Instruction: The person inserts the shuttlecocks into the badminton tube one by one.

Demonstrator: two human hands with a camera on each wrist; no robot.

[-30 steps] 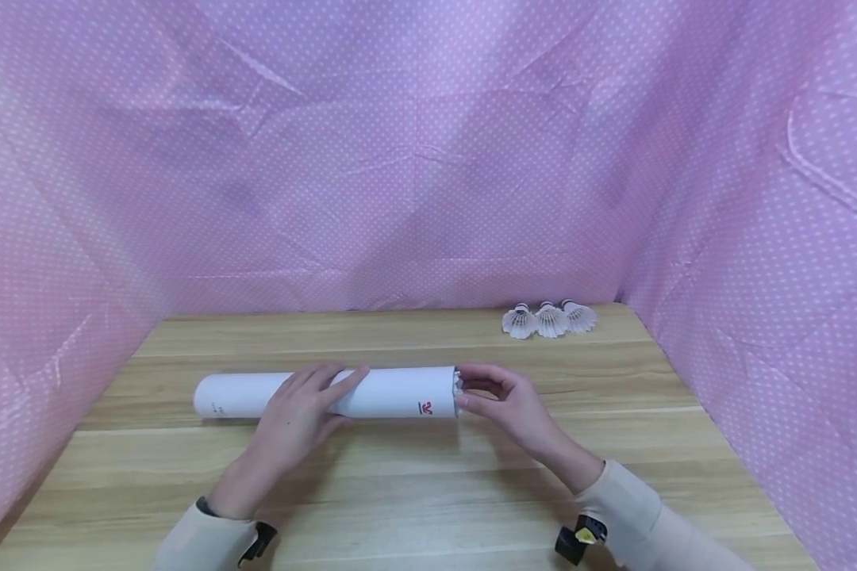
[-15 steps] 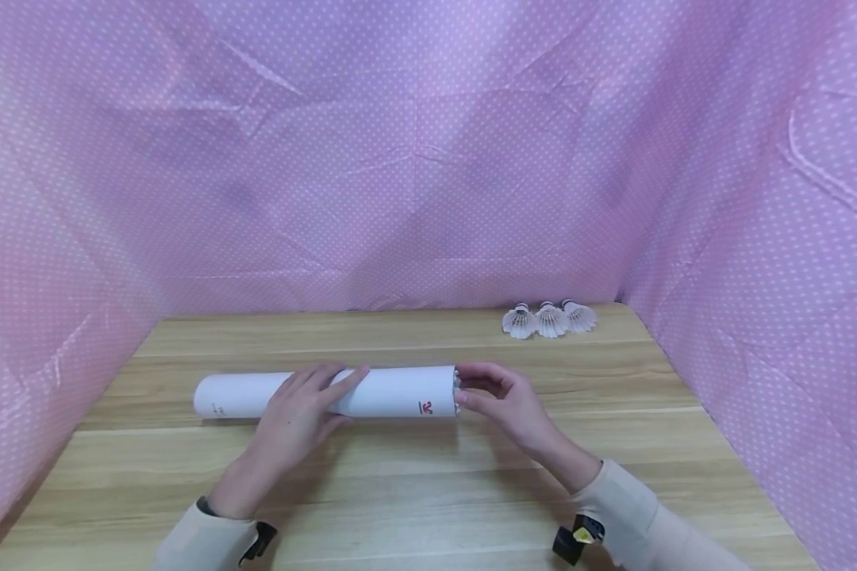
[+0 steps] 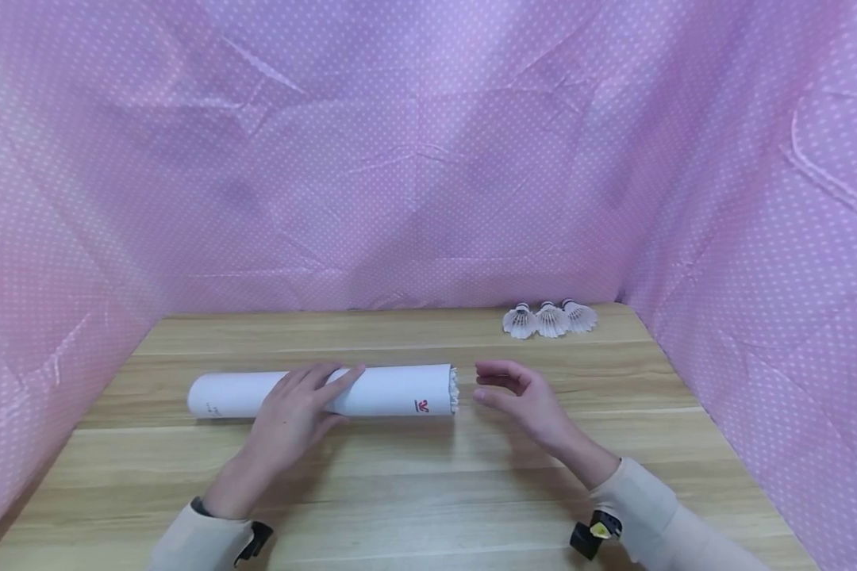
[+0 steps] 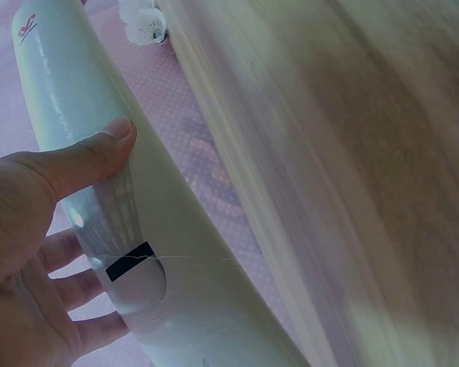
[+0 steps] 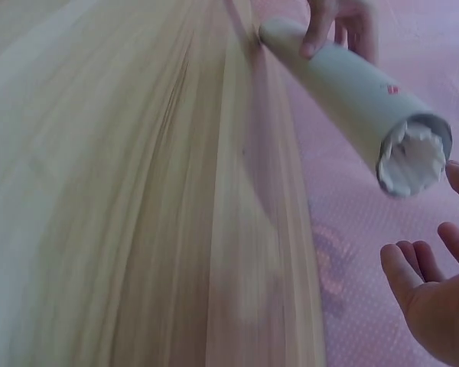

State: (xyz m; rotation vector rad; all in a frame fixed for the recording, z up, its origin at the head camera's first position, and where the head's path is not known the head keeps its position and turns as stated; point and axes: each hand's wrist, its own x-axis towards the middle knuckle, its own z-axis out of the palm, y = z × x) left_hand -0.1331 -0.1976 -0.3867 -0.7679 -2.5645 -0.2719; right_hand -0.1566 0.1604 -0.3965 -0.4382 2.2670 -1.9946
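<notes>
A white shuttlecock tube (image 3: 400, 390) with a small red logo lies sideways in the middle of the head view. My left hand (image 3: 296, 412) grips it around its middle, thumb on the near side and fingers over the top. In the left wrist view, a shuttlecock is printed on the tube (image 4: 176, 222) beside the thumb. White feather tips of a shuttlecock (image 5: 413, 162) fill the tube's right mouth and stick out slightly. To the right of that mouth, my right hand (image 3: 524, 400) is held apart from it, fingers loosely bent and nothing between them and the thumb.
Three white feather shuttlecocks (image 3: 550, 319) sit in a row at the back right of the wooden table (image 3: 414, 500). Pink dotted cloth (image 3: 414, 159) hangs behind the table and along both sides. Both wrists wear black straps with small devices.
My right hand has let go of the feathers at the tube's mouth and drawn back to the right. The tube, still in my left hand, has shifted slightly left, with feather tips showing more.
</notes>
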